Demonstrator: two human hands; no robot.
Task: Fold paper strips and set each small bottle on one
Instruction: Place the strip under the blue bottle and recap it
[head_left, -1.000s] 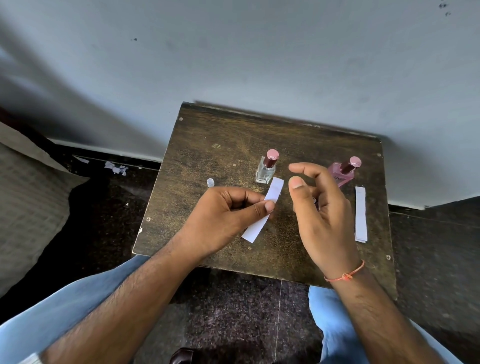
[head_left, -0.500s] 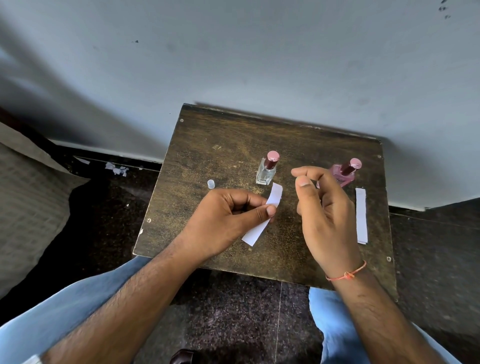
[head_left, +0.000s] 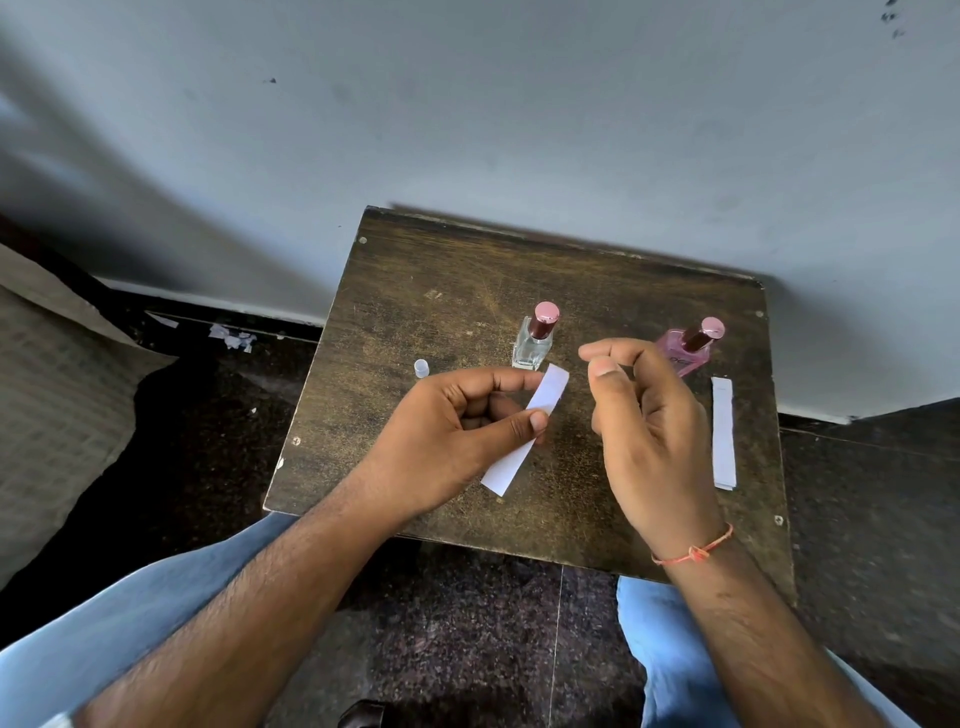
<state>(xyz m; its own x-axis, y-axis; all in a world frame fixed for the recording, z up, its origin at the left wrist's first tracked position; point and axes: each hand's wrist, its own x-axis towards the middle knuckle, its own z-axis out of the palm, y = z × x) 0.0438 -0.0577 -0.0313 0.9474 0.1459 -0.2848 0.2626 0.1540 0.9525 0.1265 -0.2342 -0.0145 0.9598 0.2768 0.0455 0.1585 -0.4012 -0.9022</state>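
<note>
My left hand (head_left: 457, 431) pinches a white paper strip (head_left: 506, 462) between thumb and fingers above the small wooden table (head_left: 415, 291). The strip slants from lower left to upper right. My right hand (head_left: 644, 431) hovers just right of the strip with curled fingers, holding nothing and not touching the paper. A clear small bottle (head_left: 532, 340) with a pink cap stands upright behind the strip. A pink bottle (head_left: 685, 348) with a pink cap stands behind my right hand, partly hidden by its fingers. More white strips (head_left: 723, 434) lie flat at the table's right side.
A small clear cap (head_left: 421, 368) stands on the table at the left. The table's back edge meets a grey wall (head_left: 519, 104). A cushion (head_left: 57, 395) lies on the dark floor at left. My knees in blue jeans flank the table's front.
My right hand has curled its fingers inward and drawn slightly closer to the strip. My left hand keeps the strip in nearly the same place.
</note>
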